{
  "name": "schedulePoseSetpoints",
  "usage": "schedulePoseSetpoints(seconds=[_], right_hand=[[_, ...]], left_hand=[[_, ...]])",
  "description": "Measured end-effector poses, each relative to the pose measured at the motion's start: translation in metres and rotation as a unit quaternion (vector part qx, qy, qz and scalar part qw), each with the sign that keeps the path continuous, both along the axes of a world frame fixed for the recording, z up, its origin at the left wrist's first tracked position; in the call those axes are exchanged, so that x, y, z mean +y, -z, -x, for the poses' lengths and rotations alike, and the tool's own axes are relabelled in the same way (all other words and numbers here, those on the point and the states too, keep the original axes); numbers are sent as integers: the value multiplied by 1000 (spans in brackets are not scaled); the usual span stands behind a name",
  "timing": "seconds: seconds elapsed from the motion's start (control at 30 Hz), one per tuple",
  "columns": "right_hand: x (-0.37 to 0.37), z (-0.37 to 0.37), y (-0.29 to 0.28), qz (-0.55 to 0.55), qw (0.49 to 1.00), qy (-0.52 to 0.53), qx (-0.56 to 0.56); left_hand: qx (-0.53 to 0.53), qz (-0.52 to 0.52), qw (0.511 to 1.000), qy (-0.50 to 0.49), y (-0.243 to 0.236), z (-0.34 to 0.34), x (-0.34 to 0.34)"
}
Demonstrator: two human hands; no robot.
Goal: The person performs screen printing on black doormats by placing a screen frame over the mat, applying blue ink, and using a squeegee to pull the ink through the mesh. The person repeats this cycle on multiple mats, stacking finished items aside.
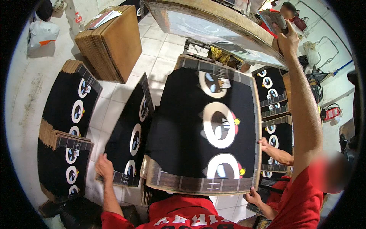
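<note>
My left hand (103,165) grips the edge of a tilted board (124,129) carrying black fabric with white printed cartoon shapes, at left of centre. My right hand (288,40) is raised at upper right, closed on a squeegee (271,21) beside a wooden-framed screen (225,30). Between my arms, a larger board (179,126) with similar printed black fabric tops a stack. A co-worker's two hands (265,145) (251,195) hold this board's right edge.
Stacks of printed boards stand left (57,107) and right (274,87). Behind are plain brown boards (106,42) with papers on top. A co-worker in red (329,171) is close at right; another person (288,11) is at back. A fire extinguisher (331,112) is by the right wall.
</note>
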State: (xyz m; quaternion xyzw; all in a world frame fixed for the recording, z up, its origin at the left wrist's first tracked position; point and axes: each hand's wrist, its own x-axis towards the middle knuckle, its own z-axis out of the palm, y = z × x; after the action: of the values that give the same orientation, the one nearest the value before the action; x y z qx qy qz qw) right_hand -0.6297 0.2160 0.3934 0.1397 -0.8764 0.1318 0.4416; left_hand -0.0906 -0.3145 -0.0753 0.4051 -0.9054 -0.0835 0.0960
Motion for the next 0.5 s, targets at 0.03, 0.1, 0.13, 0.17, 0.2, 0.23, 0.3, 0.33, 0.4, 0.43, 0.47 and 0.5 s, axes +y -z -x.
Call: schedulePoseSetpoints(seconds=[0.03,0.1,0.13,0.17,0.2,0.23,0.3,0.33,0.4,0.43,0.47,0.5], right_hand=[[4,10,-3,-9,1000,-6,9],[9,16,-5,-29,999,16,23],[11,19,-7,-32,999,10,32],[13,24,-7,-36,998,4,42],[15,25,-10,-31,1000,5,-1],[14,27,-11,-24,999,9,22],[14,26,-14,1,1000,-14,-23],[12,26,-15,-6,1000,12,-14],[9,26,-15,2,999,14,-32],[9,27,-12,2,999,17,-29],[8,28,-11,1,999,18,-28],[9,30,-9,0,999,21,-27]], left_hand=[[33,48,998,7,-34,7,-9],[29,74,997,3,-92,-5,-47],[56,72,996,-19,-124,-16,-63],[86,77,993,-15,-159,-32,-81],[134,67,988,-27,-191,-49,-101],[158,25,987,-25,-225,-73,-120],[242,-89,966,-21,-283,-121,-164],[232,-79,969,-40,-310,-145,-185],[260,-102,959,-56,-338,-189,-211],[289,-113,948,-69,-334,-204,-216],[308,-132,939,-80,-335,-215,-222],[228,-32,960,-156,-334,-225,-223]])
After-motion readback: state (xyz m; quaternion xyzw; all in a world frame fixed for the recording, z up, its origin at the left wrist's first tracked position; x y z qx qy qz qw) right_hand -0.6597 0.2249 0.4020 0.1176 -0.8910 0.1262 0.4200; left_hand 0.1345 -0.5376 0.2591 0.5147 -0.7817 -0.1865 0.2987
